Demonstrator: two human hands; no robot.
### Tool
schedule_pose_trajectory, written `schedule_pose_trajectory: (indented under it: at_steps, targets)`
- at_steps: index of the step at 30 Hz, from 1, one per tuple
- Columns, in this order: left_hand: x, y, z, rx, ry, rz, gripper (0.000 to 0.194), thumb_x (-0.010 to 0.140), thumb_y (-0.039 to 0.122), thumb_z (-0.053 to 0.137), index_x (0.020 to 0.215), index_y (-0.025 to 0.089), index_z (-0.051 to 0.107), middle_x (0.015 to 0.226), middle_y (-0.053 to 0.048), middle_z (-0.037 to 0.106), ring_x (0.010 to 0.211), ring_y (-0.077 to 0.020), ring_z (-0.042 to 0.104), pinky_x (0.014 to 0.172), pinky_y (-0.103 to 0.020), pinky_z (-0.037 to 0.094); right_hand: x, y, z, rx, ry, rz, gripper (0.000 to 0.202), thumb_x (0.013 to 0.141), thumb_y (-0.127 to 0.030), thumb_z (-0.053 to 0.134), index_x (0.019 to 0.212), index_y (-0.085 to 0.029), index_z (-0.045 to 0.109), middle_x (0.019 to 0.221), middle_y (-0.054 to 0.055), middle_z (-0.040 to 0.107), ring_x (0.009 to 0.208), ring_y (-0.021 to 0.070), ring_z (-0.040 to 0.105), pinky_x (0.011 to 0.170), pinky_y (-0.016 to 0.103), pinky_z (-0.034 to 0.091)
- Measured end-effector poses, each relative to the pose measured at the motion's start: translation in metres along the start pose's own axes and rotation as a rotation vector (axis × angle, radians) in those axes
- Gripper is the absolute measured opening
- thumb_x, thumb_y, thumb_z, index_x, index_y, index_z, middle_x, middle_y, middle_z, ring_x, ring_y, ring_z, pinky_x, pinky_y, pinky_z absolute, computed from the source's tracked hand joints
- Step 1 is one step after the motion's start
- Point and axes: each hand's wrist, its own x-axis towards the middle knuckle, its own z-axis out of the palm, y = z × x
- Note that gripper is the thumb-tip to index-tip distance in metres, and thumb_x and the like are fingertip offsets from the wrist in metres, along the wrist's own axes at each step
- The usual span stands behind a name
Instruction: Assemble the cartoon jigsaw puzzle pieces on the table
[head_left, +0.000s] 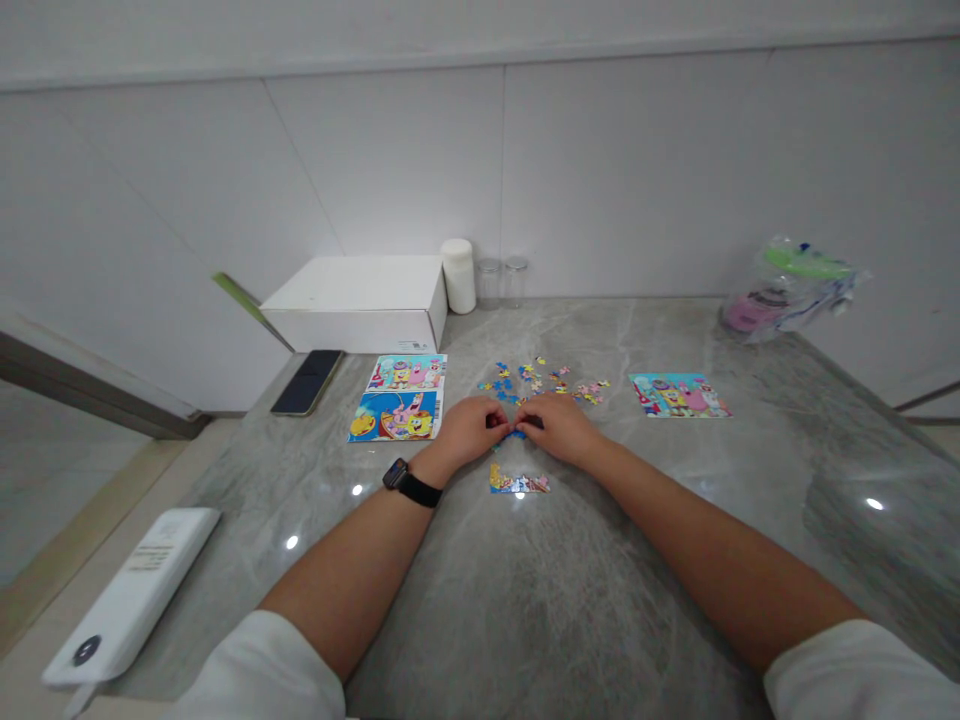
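Observation:
My left hand (475, 428) and my right hand (556, 426) meet over the middle of the table, fingertips pinched close together. Between them shows a bit of blue, blue jigsaw puzzle pieces (518, 434), partly hidden by the fingers. Just beyond my hands lies a scatter of loose jigsaw pieces (504, 384) in blue, yellow and pink. Nearer to me is a joined strip of puzzle (519, 484), with a taller yellow part at its left end. A cartoon picture sheet (402, 398) with two pictures lies left of my left hand. To the right is a cartoon picture card (679, 396).
A white box (352, 300), a white bottle (458, 276) and two clear glasses (515, 282) stand along the wall. A phone (308, 382) and a white power bank (135, 595) with a cable lie left. A plastic bag (787, 290) sits at the back right.

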Motion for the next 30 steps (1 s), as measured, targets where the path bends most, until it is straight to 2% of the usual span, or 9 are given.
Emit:
schedule_pose_trajectory:
  at_steps: [8, 15, 21, 26, 30]
  targets:
    - [0.0, 0.002, 0.0, -0.025, 0.003, 0.001, 0.016, 0.087, 0.034, 0.075, 0.078, 0.021, 0.074, 0.082, -0.003, 0.073, 0.074, -0.0186, 0.062, 0.066, -0.03, 0.039, -0.001, -0.008, -0.003, -0.078, 0.015, 0.022, 0.005, 0.09, -0.023, 0.074, 0.086, -0.026, 0.078, 0.087, 0.004, 0.076, 0.091, 0.0248, 0.066, 0.087, 0.039, 0.042]
    - [-0.001, 0.004, -0.001, 0.016, -0.008, -0.011, 0.014, 0.088, 0.032, 0.075, 0.081, 0.02, 0.075, 0.084, -0.002, 0.073, 0.078, -0.0173, 0.063, 0.069, -0.028, 0.041, -0.001, -0.014, -0.006, -0.113, -0.06, 0.06, 0.008, 0.093, -0.027, 0.072, 0.091, -0.025, 0.079, 0.097, 0.004, 0.077, 0.101, 0.0254, 0.065, 0.093, 0.039, 0.04]
    - [-0.001, 0.001, 0.0, 0.024, -0.008, -0.006, 0.014, 0.088, 0.034, 0.076, 0.082, 0.02, 0.075, 0.084, -0.001, 0.073, 0.078, -0.0171, 0.063, 0.068, -0.028, 0.04, 0.002, -0.007, -0.024, -0.016, -0.036, 0.114, 0.013, 0.095, -0.023, 0.066, 0.098, -0.024, 0.079, 0.101, 0.005, 0.077, 0.102, 0.0217, 0.067, 0.094, 0.034, 0.042]
    - [0.0, -0.001, 0.001, 0.022, -0.005, 0.007, 0.014, 0.088, 0.033, 0.075, 0.082, 0.02, 0.075, 0.085, -0.001, 0.073, 0.078, -0.0171, 0.063, 0.069, -0.029, 0.041, 0.0, 0.004, -0.042, -0.046, -0.173, 0.132, 0.013, 0.091, -0.027, 0.073, 0.102, -0.025, 0.079, 0.107, 0.004, 0.078, 0.107, 0.0235, 0.068, 0.092, 0.033, 0.044]
    - [-0.001, 0.001, 0.001, 0.039, -0.015, 0.001, 0.014, 0.088, 0.034, 0.075, 0.083, 0.02, 0.075, 0.085, -0.002, 0.073, 0.079, -0.0177, 0.063, 0.07, -0.029, 0.042, -0.002, 0.004, -0.042, -0.132, -0.261, 0.114, 0.019, 0.088, -0.031, 0.077, 0.105, -0.025, 0.078, 0.112, 0.006, 0.077, 0.11, 0.0272, 0.067, 0.093, 0.035, 0.044]
